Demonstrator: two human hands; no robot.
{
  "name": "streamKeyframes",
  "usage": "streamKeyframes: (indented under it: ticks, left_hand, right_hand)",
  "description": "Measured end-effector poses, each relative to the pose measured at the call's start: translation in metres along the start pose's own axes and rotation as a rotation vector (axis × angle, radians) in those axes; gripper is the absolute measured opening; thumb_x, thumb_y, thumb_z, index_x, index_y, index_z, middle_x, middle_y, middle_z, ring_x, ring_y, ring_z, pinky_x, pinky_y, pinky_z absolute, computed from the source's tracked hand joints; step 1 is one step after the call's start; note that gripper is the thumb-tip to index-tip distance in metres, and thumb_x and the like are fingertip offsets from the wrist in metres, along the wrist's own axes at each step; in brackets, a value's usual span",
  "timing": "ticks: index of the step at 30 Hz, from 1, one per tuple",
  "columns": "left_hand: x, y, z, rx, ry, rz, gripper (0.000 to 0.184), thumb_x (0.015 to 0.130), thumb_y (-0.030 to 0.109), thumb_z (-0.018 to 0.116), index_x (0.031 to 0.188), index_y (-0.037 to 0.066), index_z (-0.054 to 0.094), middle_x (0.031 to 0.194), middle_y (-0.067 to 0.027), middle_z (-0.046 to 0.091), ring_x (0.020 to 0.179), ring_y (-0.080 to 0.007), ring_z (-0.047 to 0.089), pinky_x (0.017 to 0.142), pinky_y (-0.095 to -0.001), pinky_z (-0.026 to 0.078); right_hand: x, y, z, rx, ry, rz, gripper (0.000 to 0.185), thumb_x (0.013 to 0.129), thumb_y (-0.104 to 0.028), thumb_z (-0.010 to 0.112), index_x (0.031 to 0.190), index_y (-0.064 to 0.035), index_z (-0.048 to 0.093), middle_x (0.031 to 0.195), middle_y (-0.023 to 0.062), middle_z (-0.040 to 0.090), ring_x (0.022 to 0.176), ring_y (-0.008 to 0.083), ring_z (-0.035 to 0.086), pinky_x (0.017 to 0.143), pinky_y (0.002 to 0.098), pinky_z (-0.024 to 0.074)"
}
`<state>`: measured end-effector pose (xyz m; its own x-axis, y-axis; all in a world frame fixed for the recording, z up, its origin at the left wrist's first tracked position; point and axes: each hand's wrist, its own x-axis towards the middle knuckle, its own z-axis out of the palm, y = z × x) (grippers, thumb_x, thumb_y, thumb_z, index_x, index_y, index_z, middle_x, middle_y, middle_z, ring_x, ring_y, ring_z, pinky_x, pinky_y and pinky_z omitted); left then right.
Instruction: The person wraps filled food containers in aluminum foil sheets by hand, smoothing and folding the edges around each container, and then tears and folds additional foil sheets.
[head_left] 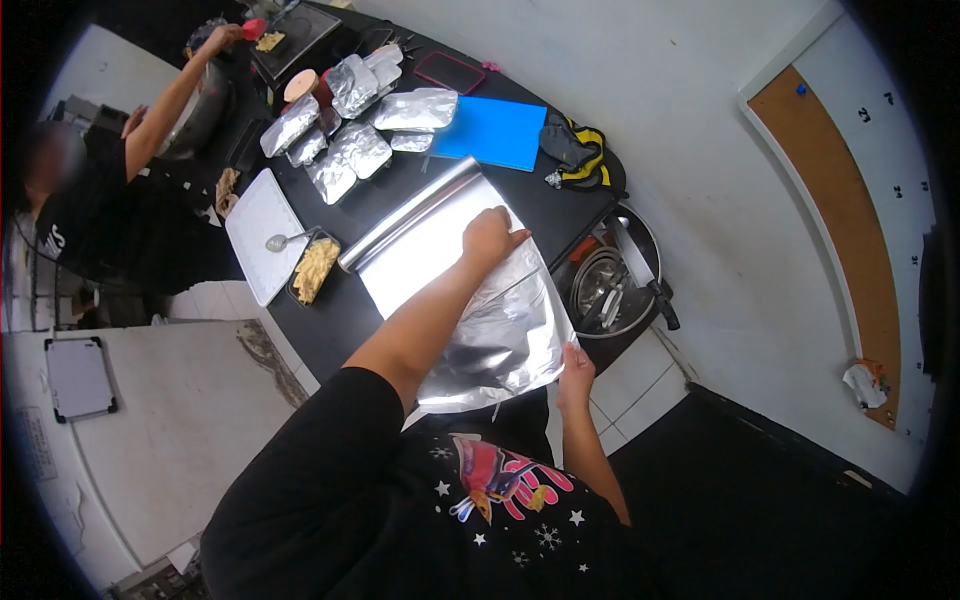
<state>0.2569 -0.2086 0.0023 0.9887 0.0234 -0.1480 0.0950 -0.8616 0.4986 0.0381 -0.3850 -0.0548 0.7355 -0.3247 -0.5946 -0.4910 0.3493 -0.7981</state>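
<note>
On the head view, I see the right hand (575, 378) clamp its grip on a foil sheet (500, 345) spanning from its roll (410, 216) on the table (342, 332), seemingly to tension it; the left hand (488, 236) rests on top, perhaps steadying, its grip unclear to me.

From the foil sheet (505, 340) before me on the bench (325, 325), its roll (415, 215) lies at eleven o'clock, covered containers (358, 150) beyond; the flat board (505, 135) at twelve, the pouch (582, 162) at one, the knife (632, 255) across the basin (642, 308) near three, the food container (316, 268) and tray (262, 205) at ten.
</note>
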Motion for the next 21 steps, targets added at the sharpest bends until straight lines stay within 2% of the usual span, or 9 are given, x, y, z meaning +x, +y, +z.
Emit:
streamKeyframes:
  ticks: [4,7,11,14,16,17,18,21]
  left_hand:
    - [-0.002,0.002,-0.002,0.029,0.003,0.018,0.042,0.07,0.043,0.075,0.082,0.005,0.06,0.082,-0.0136,0.063,0.081,-0.0309,0.062,0.07,-0.042,0.048]
    - [-0.003,0.001,-0.001,0.022,0.014,0.024,0.043,0.071,0.043,0.074,0.082,0.004,0.06,0.083,-0.0141,0.063,0.081,-0.0315,0.062,0.07,-0.0421,0.048]
    - [-0.004,0.002,-0.002,0.017,0.01,0.021,0.042,0.071,0.042,0.074,0.082,0.004,0.06,0.083,-0.0146,0.063,0.082,-0.0315,0.062,0.071,-0.0415,0.048]
    - [-0.003,0.002,-0.001,0.007,0.001,-0.011,0.041,0.07,0.04,0.075,0.083,0.004,0.062,0.083,-0.0152,0.064,0.083,-0.0314,0.062,0.073,-0.0414,0.048]
    - [-0.002,0.001,0.0,0.02,0.006,0.008,0.044,0.072,0.043,0.073,0.084,0.003,0.06,0.085,-0.015,0.063,0.084,-0.0324,0.062,0.073,-0.0429,0.048]
    - [-0.001,0.001,0.0,0.03,-0.027,0.023,0.041,0.073,0.041,0.072,0.085,0.003,0.061,0.085,-0.0149,0.063,0.085,-0.0326,0.062,0.073,-0.0431,0.048]
    - [0.001,0.0,-0.002,0.039,-0.058,0.037,0.037,0.074,0.038,0.071,0.085,0.004,0.062,0.086,-0.0147,0.064,0.086,-0.0329,0.061,0.074,-0.0432,0.048]
    - [0.006,-0.017,-0.01,-0.068,-0.095,0.159,0.025,0.078,0.03,0.065,0.089,0.009,0.064,0.088,-0.0134,0.064,0.087,-0.0339,0.061,0.076,-0.0427,0.048]
  right_hand:
    - [-0.014,0.007,0.011,0.045,0.02,0.026,0.021,0.093,-0.019,0.055,0.082,-0.0011,0.058,0.071,-0.0032,0.051,0.065,0.0067,0.044,0.059,0.0227,0.036]
    - [-0.028,0.003,0.026,0.016,0.048,-0.006,0.024,0.093,-0.02,0.056,0.072,-0.0106,0.05,0.063,-0.0066,0.043,0.053,0.0032,0.039,0.045,0.021,0.0279]
    - [-0.035,0.022,0.036,0.108,0.112,0.004,0.019,0.091,-0.022,0.058,0.077,-0.0088,0.055,0.068,-0.0056,0.047,0.055,0.0034,0.04,0.046,0.0213,0.0296]
    - [-0.041,0.041,0.03,0.072,0.103,-0.017,0.018,0.092,-0.022,0.056,0.087,-0.0046,0.06,0.071,-0.0037,0.049,0.059,0.0064,0.042,0.052,0.0231,0.0333]
    - [-0.049,0.03,0.033,0.233,0.091,0.117,0.018,0.091,-0.023,0.057,0.09,-0.0052,0.06,0.072,-0.003,0.051,0.056,0.0065,0.044,0.048,0.0228,0.0328]
    - [-0.051,0.026,0.034,0.315,0.084,0.18,0.018,0.091,-0.023,0.058,0.091,-0.0054,0.061,0.072,-0.0027,0.052,0.055,0.0065,0.044,0.046,0.0226,0.0325]
    - [-0.052,0.026,0.033,0.26,0.063,0.178,0.022,0.091,-0.027,0.059,0.089,-0.0051,0.06,0.07,-0.0025,0.052,0.05,0.0056,0.043,0.041,0.0227,0.03]
    - [-0.055,0.025,0.037,0.203,0.119,0.257,0.028,0.09,-0.032,0.059,0.084,-0.0048,0.059,0.067,-0.0031,0.051,0.048,0.0048,0.04,0.041,0.0225,0.0276]
